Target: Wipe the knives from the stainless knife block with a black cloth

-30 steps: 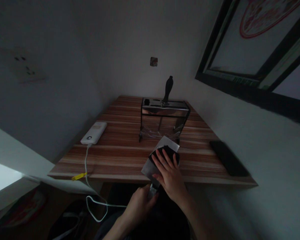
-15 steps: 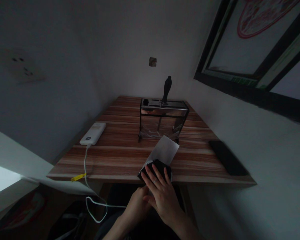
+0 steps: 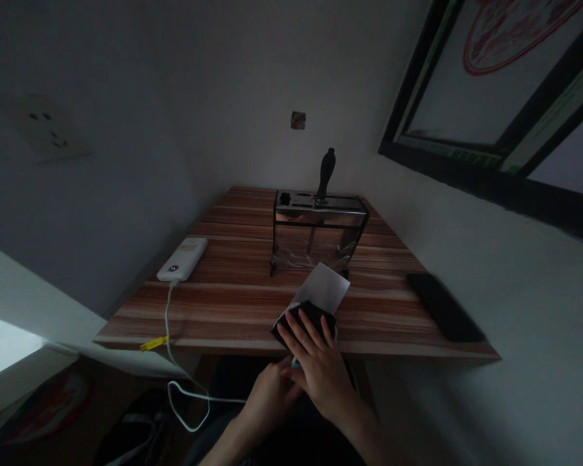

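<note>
A broad, flat, pale metal blade (image 3: 324, 287), shaped like a cleaver's, points up and right over the table's front edge. A black cloth (image 3: 287, 329) with a whitish edge lies across its lower part. My right hand (image 3: 315, 362) rests flat on the cloth with fingers spread, pressing it against the blade. Close below, my left hand (image 3: 274, 391) is closed at the cleaver's near end, and its fingers hide the handle. Behind the blade's tip stands a knife block (image 3: 320, 226) with clear sides and a metal top. One black-handled tool (image 3: 326, 173) sticks up from it.
A white power bank (image 3: 183, 259) lies on the left of the wood-grain table (image 3: 233, 291). Its white cable (image 3: 168, 317), with a yellow tag (image 3: 154, 343), hangs over the front edge. A black phone-like slab (image 3: 444, 307) lies at the right, near the wall.
My right hand and the black cloth have shifted slightly up along the blade. A pale bit now shows between my hands. The view has moved a little.
</note>
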`<state>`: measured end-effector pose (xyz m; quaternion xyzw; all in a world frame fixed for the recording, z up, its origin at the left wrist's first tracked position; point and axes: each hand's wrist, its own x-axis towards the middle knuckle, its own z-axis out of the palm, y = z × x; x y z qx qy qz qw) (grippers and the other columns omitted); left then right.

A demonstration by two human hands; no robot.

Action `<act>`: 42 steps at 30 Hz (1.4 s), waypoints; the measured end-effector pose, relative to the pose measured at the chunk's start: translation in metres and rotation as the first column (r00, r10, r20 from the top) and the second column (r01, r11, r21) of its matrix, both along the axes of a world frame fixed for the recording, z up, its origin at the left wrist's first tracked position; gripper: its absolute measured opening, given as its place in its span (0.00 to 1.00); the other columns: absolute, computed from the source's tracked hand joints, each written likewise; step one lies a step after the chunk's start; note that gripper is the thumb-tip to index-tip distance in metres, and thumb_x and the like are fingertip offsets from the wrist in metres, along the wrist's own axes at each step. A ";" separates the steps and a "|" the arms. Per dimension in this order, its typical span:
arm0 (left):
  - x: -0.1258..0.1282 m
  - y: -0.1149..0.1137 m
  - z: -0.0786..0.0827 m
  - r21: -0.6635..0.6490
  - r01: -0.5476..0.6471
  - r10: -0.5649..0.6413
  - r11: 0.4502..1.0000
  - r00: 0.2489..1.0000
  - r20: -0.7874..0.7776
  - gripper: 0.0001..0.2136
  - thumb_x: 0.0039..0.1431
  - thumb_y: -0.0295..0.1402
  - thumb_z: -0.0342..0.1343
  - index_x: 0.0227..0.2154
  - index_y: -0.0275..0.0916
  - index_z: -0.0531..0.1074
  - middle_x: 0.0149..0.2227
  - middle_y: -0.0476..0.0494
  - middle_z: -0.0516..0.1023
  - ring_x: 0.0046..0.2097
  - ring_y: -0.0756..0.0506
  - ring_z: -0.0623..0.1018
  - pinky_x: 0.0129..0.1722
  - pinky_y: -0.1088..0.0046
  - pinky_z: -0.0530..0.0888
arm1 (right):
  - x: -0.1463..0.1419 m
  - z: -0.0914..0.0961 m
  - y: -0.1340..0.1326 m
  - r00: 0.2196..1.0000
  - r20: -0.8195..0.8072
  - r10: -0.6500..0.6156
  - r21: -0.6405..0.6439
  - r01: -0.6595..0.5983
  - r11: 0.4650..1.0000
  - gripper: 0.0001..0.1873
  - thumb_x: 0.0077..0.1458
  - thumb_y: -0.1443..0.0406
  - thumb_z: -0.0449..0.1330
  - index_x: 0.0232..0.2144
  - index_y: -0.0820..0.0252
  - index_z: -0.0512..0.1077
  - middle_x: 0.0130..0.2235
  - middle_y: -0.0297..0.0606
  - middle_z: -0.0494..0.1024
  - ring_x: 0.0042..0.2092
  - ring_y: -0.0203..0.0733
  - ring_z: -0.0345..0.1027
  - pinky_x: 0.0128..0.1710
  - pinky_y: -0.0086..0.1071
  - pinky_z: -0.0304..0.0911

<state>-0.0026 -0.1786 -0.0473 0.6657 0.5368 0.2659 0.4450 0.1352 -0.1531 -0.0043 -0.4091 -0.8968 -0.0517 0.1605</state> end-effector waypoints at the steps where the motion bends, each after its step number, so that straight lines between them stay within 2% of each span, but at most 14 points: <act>1: 0.000 0.000 0.000 0.001 -0.010 0.010 1.000 1.000 -0.016 0.11 0.52 0.33 0.49 0.36 0.35 0.71 0.32 0.41 0.78 0.31 0.46 0.76 0.29 0.76 0.68 | 0.000 0.001 0.002 1.000 0.003 -0.003 -0.001 0.003 1.000 0.34 0.58 0.53 0.48 0.62 0.50 0.40 0.64 0.32 0.45 0.64 0.45 0.38 0.60 0.49 0.37; 8: 0.001 -0.002 0.007 -0.012 -0.040 0.039 0.999 0.996 -0.081 0.12 0.54 0.35 0.48 0.35 0.35 0.71 0.30 0.42 0.77 0.30 0.47 0.74 0.31 0.76 0.67 | 0.004 0.008 0.019 0.998 0.011 -0.064 0.016 0.064 0.998 0.33 0.59 0.54 0.48 0.62 0.52 0.41 0.64 0.33 0.43 0.65 0.46 0.34 0.60 0.51 0.33; 19: 0.001 -0.003 0.011 -0.029 -0.022 0.020 0.999 0.995 -0.100 0.12 0.55 0.38 0.47 0.30 0.34 0.69 0.26 0.46 0.72 0.26 0.50 0.68 0.27 0.78 0.62 | 0.018 0.015 0.057 0.983 -0.029 -0.180 0.084 0.181 0.980 0.32 0.59 0.53 0.47 0.62 0.54 0.44 0.64 0.36 0.45 0.65 0.48 0.33 0.60 0.54 0.35; 26: 0.000 -0.005 0.017 -0.069 -0.049 0.042 0.996 0.995 -0.095 0.13 0.54 0.40 0.48 0.30 0.35 0.70 0.24 0.48 0.70 0.26 0.50 0.67 0.25 0.78 0.61 | 0.021 0.015 0.072 0.970 -0.080 -0.230 0.116 0.238 0.964 0.31 0.60 0.54 0.46 0.62 0.55 0.45 0.64 0.37 0.47 0.64 0.48 0.34 0.59 0.56 0.35; 33: 0.001 -0.004 0.014 -0.054 -0.048 0.041 0.997 0.993 -0.110 0.13 0.55 0.40 0.47 0.30 0.35 0.69 0.24 0.49 0.70 0.26 0.51 0.67 0.26 0.78 0.61 | 0.018 0.017 0.068 0.968 -0.094 -0.232 0.127 0.243 0.962 0.30 0.60 0.55 0.47 0.62 0.55 0.46 0.63 0.36 0.48 0.64 0.49 0.35 0.59 0.56 0.35; 42: 0.001 -0.004 0.015 -0.056 -0.045 0.040 0.997 0.994 -0.097 0.12 0.55 0.39 0.48 0.31 0.35 0.70 0.26 0.46 0.74 0.26 0.50 0.69 0.26 0.78 0.63 | 0.012 0.010 0.041 0.984 -0.040 -0.174 0.073 0.176 0.982 0.32 0.59 0.56 0.48 0.62 0.55 0.43 0.64 0.36 0.46 0.65 0.49 0.33 0.59 0.55 0.34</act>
